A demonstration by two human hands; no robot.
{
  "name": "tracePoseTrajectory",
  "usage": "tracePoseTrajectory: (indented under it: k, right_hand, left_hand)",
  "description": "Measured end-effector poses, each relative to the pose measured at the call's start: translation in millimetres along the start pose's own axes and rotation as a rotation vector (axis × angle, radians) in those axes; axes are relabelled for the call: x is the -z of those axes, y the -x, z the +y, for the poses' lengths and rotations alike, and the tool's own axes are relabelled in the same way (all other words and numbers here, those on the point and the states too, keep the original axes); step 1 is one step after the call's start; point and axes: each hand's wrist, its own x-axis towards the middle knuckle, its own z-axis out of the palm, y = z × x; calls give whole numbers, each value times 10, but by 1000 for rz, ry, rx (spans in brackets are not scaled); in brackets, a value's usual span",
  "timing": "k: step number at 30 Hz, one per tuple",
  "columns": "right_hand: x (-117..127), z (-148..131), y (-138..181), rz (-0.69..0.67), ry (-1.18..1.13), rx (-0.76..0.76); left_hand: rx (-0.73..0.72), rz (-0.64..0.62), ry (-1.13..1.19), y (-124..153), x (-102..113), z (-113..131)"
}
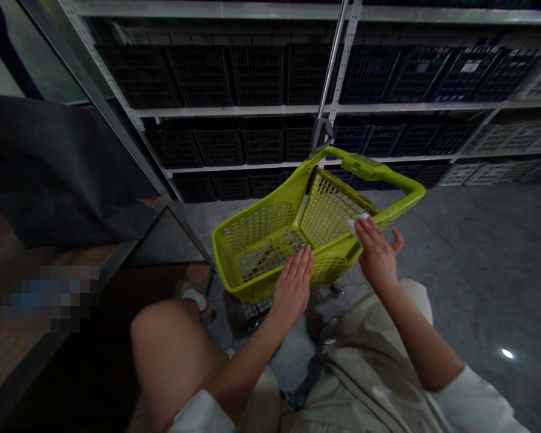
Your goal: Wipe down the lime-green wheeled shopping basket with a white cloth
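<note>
A lime-green child-size shopping cart (270, 261) stands in front of my knees, its handle (399, 195) toward the right. My left hand (295, 279) rests on the near side's top rim, fingers stretched out and held side by side. Under the fingers of my right hand (379, 249) is a white wipe (355, 227), pressed against the rim close to the handle; much of it is hidden by the hand. A metal pole (332, 60) with a grey grip rises from the cart's far side. Nothing lies in the part of the basket that I can see.
White metal shelving (234, 111) behind the cart carries rows of black crates (256, 75), blue crates (372, 75) and pale crates (500, 138). At the left is a metal-framed table (67, 319) with dark cloth (67, 168) beside it. Grey floor (487, 252) spreads to the right.
</note>
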Motion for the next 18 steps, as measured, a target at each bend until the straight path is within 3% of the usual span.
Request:
tracePoseTrajectory:
  k: [4, 6, 8, 10, 14, 16, 18]
  right_hand:
    - [-104, -744, 331, -122, -116, 115]
    - [-100, -885, 419, -167, -150, 180]
    - [-56, -757, 391, -190, -149, 227]
    - [10, -404, 257, -169, -105, 228]
    - [106, 353, -77, 7, 36, 57]
    - [88, 424, -128, 53, 46, -17]
    - [27, 207, -54, 53, 29, -50]
  left_hand:
    - [-7, -3, -10, -1, 14, 2]
    - [-9, 0, -11, 4, 29, -3]
    - [-11, 1, -10, 10, 40, -11]
    - [-14, -4, -9, 14, 47, -18]
    - [-17, -9, -4, 11, 42, -20]
    - [-16, -1, -3, 8, 34, -14]
    - [-15, 4, -8, 4, 26, -6]
